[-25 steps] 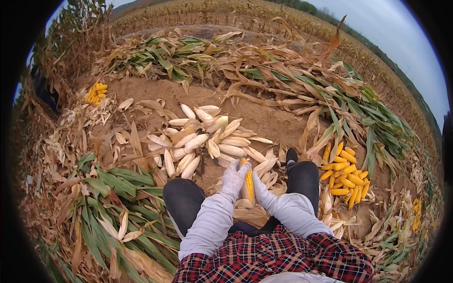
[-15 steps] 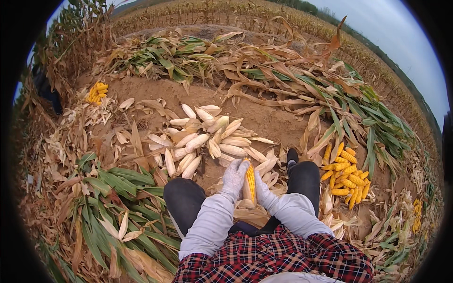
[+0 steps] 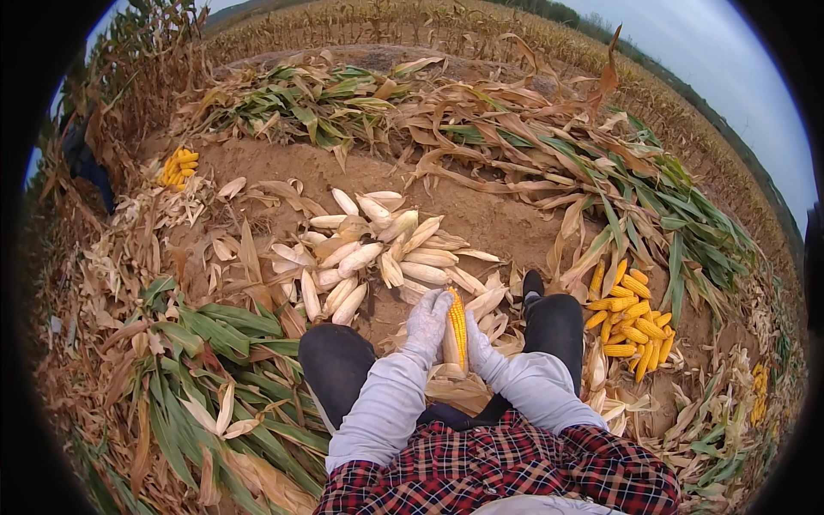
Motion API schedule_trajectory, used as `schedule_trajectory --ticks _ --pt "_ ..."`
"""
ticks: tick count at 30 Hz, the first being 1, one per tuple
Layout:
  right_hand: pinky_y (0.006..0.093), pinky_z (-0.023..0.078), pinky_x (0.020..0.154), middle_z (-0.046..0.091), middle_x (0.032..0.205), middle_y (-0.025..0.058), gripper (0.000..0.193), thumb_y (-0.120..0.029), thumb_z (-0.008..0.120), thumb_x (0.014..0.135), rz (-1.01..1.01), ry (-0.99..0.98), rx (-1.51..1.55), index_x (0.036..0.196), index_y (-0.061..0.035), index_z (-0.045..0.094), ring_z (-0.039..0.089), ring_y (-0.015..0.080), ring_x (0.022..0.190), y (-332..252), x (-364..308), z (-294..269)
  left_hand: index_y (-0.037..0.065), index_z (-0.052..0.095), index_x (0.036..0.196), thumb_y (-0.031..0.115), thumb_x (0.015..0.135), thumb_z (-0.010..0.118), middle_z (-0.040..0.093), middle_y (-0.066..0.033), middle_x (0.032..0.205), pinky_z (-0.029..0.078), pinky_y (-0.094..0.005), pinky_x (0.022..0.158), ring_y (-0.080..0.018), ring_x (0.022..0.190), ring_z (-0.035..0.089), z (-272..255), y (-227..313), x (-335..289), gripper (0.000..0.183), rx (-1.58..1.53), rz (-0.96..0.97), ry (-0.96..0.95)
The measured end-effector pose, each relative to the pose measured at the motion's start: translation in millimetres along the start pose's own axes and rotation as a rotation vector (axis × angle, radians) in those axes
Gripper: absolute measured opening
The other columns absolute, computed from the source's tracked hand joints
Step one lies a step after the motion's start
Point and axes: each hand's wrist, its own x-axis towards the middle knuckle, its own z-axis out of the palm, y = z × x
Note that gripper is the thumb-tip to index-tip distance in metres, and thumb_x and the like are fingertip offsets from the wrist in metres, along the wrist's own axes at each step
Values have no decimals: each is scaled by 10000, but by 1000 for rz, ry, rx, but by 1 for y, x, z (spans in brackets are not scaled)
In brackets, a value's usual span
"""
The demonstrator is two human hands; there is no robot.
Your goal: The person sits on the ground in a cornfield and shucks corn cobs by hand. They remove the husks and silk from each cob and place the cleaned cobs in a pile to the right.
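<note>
Between my knees, an ear of corn (image 3: pixel 457 326) stands upright with its yellow kernels bared on one side and pale husk peeled down toward its base. My left hand (image 3: pixel 427 324), in a whitish glove, is closed around its left side, fingers near the tip. On the other side, my gloved right hand (image 3: pixel 481 345) is closed against the lower part of the ear and its husk; some of its fingers are hidden behind the corn. Just beyond my hands lies a heap of ears still in pale husks (image 3: pixel 360 257).
Husked yellow ears (image 3: pixel 633 318) are piled beyond my right knee. A smaller yellow pile (image 3: pixel 178 167) sits far left, near a dark-clothed person (image 3: pixel 84 163). Cut stalks with green leaves (image 3: pixel 215 360) lie at left, and more stalks (image 3: pixel 549 146) stretch across the back.
Both hands keep their hold on the ear, almost unmoved. The person at the far left has shifted slightly.
</note>
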Motion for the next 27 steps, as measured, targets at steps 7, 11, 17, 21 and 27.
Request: schedule_trajectory --ticks 7,11,17,21,27 --pt "372 566 910 708 1179 99 641 -617 392 1066 10 39 -10 1341 -83 617 684 248 991 -7 -11 12 39 697 1224 394 1007 638 737 -149 1143 510 -363 972 -266 1081 688 1 1 -3 420 -41 21 32" --pt "384 578 869 718 1126 102 642 -625 398 1061 2 19 -24 1311 -82 631 694 255 930 -8 -11 9 41 701 1220 391 1008 638 736 -153 1149 509 -367 976 -278 1088 687 4 -8 0 414 -3 53 54" --pt "357 569 844 720 1099 85 634 -632 419 1053 10 -9 22 1275 -87 656 680 235 903 -7 -10 7 56 706 1186 368 1033 596 742 -156 1110 521 -391 961 -303 1065 695 9 -22 3 365 22 114 103" --pt "327 551 877 715 1124 71 611 -603 417 1067 11 -54 33 1290 -84 652 665 206 950 -4 -5 1 59 701 1160 341 1052 557 737 -171 1079 529 -413 943 -326 1050 694 14 -31 6 335 103 127 175" --pt "296 525 924 704 1158 56 592 -563 398 1088 -21 -126 -69 1315 -72 638 649 173 991 1 3 -9 75 690 1172 353 1066 501 724 -179 1104 522 -428 940 -343 1051 688 12 -52 16 352 200 108 201"
